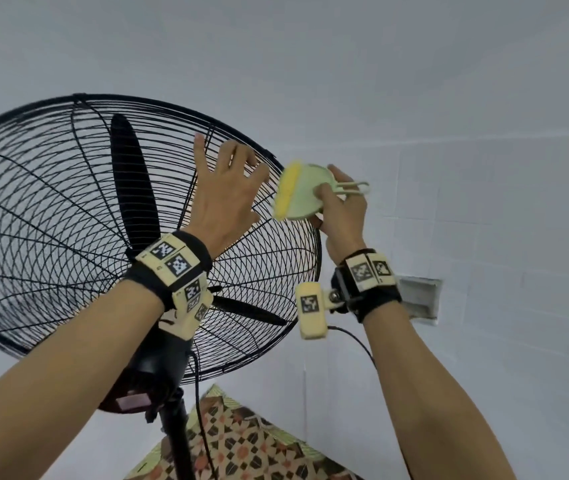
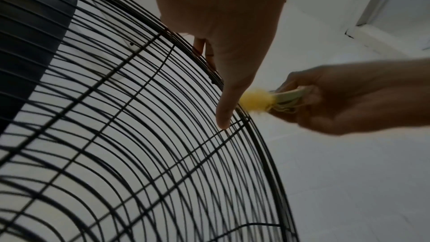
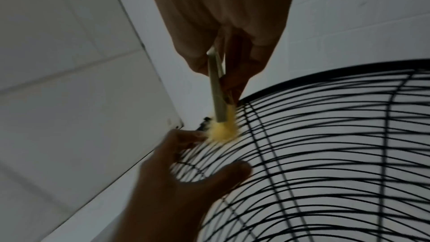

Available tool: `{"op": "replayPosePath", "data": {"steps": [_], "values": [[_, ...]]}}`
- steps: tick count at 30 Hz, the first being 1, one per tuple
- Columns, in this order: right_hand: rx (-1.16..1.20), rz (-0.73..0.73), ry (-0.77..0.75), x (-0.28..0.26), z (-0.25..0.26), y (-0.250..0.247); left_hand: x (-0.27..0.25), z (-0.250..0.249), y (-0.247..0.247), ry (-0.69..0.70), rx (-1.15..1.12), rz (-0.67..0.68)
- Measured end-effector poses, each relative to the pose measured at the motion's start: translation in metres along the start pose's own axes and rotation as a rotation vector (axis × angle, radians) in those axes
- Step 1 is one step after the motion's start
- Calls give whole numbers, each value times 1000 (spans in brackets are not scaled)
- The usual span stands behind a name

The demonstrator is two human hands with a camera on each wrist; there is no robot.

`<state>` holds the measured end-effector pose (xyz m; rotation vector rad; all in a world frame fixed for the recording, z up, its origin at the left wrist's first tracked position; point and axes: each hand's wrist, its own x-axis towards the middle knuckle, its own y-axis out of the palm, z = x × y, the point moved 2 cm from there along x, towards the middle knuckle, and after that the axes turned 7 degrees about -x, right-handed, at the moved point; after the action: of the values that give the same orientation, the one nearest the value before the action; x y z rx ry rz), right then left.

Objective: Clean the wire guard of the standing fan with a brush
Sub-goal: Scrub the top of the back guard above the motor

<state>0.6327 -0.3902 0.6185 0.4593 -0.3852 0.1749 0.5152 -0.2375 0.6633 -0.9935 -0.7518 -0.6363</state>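
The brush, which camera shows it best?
The head view: the whole brush shows there, pale green body, yellow bristles and wire loop, held in the right hand beside the guard. Both wrist views are dark, showing it edge-on: mainly the yellow bristle tuft and a sliver of the body.

1. Both arms are raised up and forward, forearms bare, a strapped band on each wrist.
2. Left hand is spread wide, fingers straight, palm laid flat on the wire guard.
3. Right hand has fingers and thumb curled round the brush, wrist bent back.
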Motion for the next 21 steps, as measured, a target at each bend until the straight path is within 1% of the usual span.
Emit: {"op": "replayPosePath", "data": {"steps": [2,4,5,6,8,10,12,15,18,19,21], "values": [[26,-78,61,-5,-19,-4,1,0,1,-7,10,8],[-26,-224,132,-15,-52,-27,1,2,0,-26,13,9],[-66,-277,184,-20,-70,-40,0,3,-1,-35,17,13],[-75,-295,240,-23,-85,-52,-1,4,-2,-39,22,17],[-34,-254,306,-26,-97,-62,-1,4,-2,-41,31,19],[12,-187,292,-23,-89,-62,0,3,-1,-38,37,18],[85,-131,256,-19,-70,-57,1,2,-1,-36,35,15],[178,-104,164,-13,-40,-46,1,1,0,-30,46,8],[182,-14,27,-5,-16,-28,-1,2,-1,-14,57,7],[171,3,0,-4,-10,-23,-2,2,-2,-15,58,6],[142,36,5,-6,-2,-18,-1,3,-2,-24,65,11]]}}
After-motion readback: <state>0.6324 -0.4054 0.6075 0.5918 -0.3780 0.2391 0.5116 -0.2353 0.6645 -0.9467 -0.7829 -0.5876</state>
